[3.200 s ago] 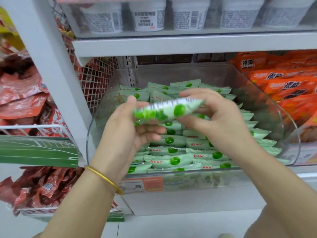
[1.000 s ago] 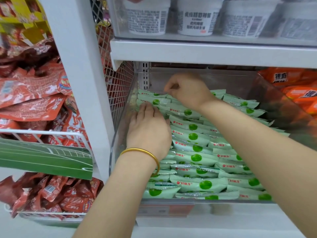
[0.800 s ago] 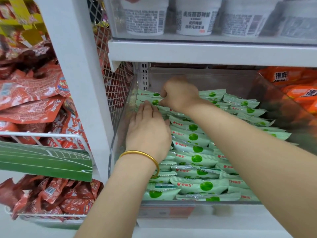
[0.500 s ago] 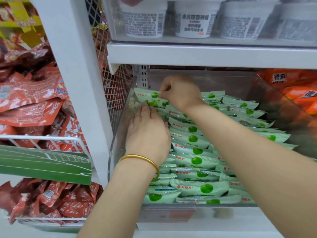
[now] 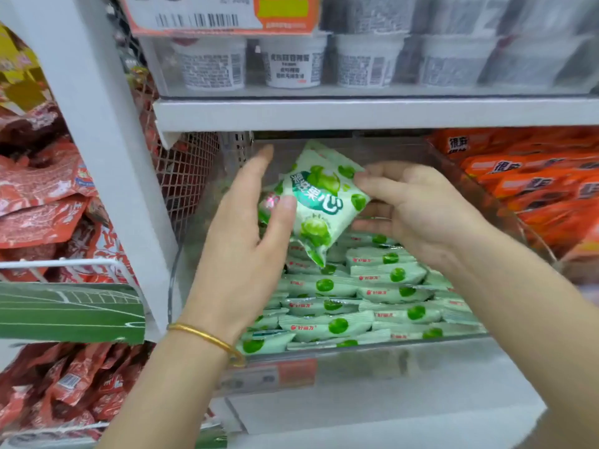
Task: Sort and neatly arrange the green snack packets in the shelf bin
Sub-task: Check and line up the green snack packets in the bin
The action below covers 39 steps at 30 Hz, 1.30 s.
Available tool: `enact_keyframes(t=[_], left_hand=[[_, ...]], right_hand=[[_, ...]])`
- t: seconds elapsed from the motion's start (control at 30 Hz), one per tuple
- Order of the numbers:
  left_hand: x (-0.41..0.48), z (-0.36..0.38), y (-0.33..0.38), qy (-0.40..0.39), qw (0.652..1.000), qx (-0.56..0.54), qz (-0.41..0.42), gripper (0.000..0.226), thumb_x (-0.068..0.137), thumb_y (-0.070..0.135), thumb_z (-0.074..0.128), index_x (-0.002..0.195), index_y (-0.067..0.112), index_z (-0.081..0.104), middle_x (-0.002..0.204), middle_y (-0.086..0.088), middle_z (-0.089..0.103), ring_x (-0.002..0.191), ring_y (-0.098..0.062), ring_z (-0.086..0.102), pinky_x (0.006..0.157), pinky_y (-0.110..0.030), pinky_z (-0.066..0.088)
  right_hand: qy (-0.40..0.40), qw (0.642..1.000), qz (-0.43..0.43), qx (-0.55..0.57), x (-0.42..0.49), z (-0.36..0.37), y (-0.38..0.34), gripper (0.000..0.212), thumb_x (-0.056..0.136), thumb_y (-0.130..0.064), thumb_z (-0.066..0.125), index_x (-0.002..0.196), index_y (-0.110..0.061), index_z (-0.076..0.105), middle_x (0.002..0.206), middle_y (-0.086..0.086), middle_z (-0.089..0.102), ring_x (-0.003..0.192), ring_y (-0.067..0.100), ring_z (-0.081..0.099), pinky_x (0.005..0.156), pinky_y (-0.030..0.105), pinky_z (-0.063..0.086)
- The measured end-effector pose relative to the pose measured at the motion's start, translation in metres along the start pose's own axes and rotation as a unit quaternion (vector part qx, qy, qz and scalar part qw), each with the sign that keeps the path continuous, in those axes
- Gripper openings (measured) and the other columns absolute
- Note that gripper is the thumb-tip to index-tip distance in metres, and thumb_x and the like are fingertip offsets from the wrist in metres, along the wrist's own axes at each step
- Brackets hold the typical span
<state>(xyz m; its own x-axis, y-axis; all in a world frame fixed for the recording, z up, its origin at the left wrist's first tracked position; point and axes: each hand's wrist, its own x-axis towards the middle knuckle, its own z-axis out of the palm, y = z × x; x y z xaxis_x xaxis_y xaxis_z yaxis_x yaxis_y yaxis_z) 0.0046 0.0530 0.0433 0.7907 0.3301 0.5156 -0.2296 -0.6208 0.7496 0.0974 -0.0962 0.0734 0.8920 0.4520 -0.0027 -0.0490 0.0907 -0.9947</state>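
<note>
Packet [image 5: 319, 202] held in the air over the bin [image 5: 372, 354], above the back of the rows [image 5: 372, 286], clear of them. Left hand [image 5: 243, 251]: thumb pressed on the printed face, fingers nearly straight behind it. Right hand [image 5: 418, 209]: curled fingertips pinch the right edge. A second packet may sit behind it, can't tell. Likely a two-hand grip to turn it before slotting in. Face points at the camera. Long axis is steep, one crimped end pointing down at the rows. Rows lie crosswise on edge, so it probably needs turning to match.
</note>
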Motion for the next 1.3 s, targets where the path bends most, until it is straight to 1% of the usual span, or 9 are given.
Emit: enact_keyframes(t=[0.1,0.2,0.33,0.47,0.73,0.83,0.93,1.13,1.3], left_hand=[[-0.015,0.003,0.014,-0.103,0.991,-0.088,-0.007,0.054,0.085,0.034,0.051,0.136,0.045,0.036,0.129,0.035,0.044,0.122,0.013,0.040,0.106,-0.023,0.036],[-0.024,0.009,0.023,-0.177,0.971,-0.157,-0.023,0.060,0.082,0.017,0.061,0.131,0.046,0.043,0.130,0.020,0.050,0.125,-0.005,0.047,0.102,-0.038,0.044],[-0.032,0.017,0.028,-0.173,0.958,-0.218,-0.061,0.064,0.083,-0.008,0.060,0.127,0.038,0.050,0.131,0.016,0.050,0.113,-0.006,0.056,0.074,-0.020,0.054],[-0.033,0.022,0.023,-0.156,0.961,-0.217,-0.072,0.070,0.081,-0.007,0.064,0.133,0.037,0.045,0.134,0.024,0.044,0.116,0.000,0.054,0.086,-0.028,0.053],[-0.030,0.026,0.018,-0.159,0.973,-0.158,-0.044,0.075,0.073,0.015,0.066,0.134,0.049,0.039,0.133,0.030,0.040,0.127,-0.004,0.045,0.101,-0.047,0.042],[-0.032,0.028,0.017,-0.148,0.985,-0.085,-0.020,0.070,0.078,0.018,0.066,0.134,0.048,0.039,0.124,0.027,0.043,0.119,0.003,0.044,0.104,-0.027,0.038],[-0.033,0.028,0.020,-0.069,0.991,0.100,0.054,0.056,0.078,0.029,0.058,0.132,0.038,0.047,0.116,0.014,0.037,0.103,0.005,0.034,0.097,0.000,0.017],[-0.034,0.033,0.027,-0.064,0.979,0.184,0.058,0.080,0.069,0.069,0.049,0.136,0.027,0.044,0.113,0.014,0.031,0.105,-0.005,0.030,0.097,-0.018,0.027],[-0.030,0.029,0.025,-0.057,0.994,0.079,0.049,0.048,0.081,0.018,0.063,0.128,0.018,0.054,0.108,0.006,0.044,0.105,0.009,0.040,0.090,0.000,0.025]], right_hand=[[-0.014,1.000,-0.001,-0.003,-0.021,-0.021,0.003,0.014,0.091,-0.012,0.055,0.079,-0.016,0.060,0.063,-0.004,0.065,0.054,0.009,0.060,0.052,0.022,0.052],[0.006,1.000,-0.014,-0.001,-0.032,-0.033,0.010,0.013,0.090,-0.012,0.055,0.080,-0.018,0.061,0.065,-0.004,0.065,0.057,0.011,0.058,0.051,0.022,0.051],[0.030,0.997,-0.069,-0.013,-0.038,-0.034,0.018,0.014,0.094,-0.016,0.053,0.100,-0.024,0.063,0.077,-0.004,0.067,0.062,0.010,0.063,0.053,0.024,0.051],[-0.022,0.993,-0.114,-0.022,-0.046,-0.037,0.020,0.033,0.094,-0.017,0.052,0.122,-0.035,0.052,0.084,0.001,0.069,0.070,0.011,0.066,0.053,0.023,0.051],[-0.029,0.992,-0.121,-0.011,-0.045,-0.037,0.025,0.035,0.087,0.001,0.058,0.113,-0.021,0.062,0.100,0.003,0.068,0.075,0.017,0.067,0.053,0.034,0.056],[-0.022,0.991,-0.127,-0.024,-0.045,-0.037,0.025,0.034,0.086,0.003,0.059,0.109,-0.022,0.061,0.106,0.008,0.066,0.075,0.021,0.068,0.057,0.041,0.056],[-0.019,0.991,-0.129,-0.021,-0.047,-0.035,0.024,0.034,0.084,0.004,0.061,0.110,-0.018,0.057,0.105,0.011,0.062,0.067,0.019,0.068,0.049,0.029,0.054],[-0.065,0.989,-0.135,0.008,-0.051,-0.028,0.026,0.030,0.084,-0.014,0.065,0.111,-0.017,0.054,0.104,0.011,0.058,0.076,0.019,0.069,0.057,0.029,0.055],[-0.050,0.986,-0.160,0.000,-0.050,-0.025,0.025,0.032,0.089,-0.033,0.047,0.118,-0.025,0.058,0.091,0.002,0.063,0.081,0.023,0.069,0.062,0.034,0.056]])
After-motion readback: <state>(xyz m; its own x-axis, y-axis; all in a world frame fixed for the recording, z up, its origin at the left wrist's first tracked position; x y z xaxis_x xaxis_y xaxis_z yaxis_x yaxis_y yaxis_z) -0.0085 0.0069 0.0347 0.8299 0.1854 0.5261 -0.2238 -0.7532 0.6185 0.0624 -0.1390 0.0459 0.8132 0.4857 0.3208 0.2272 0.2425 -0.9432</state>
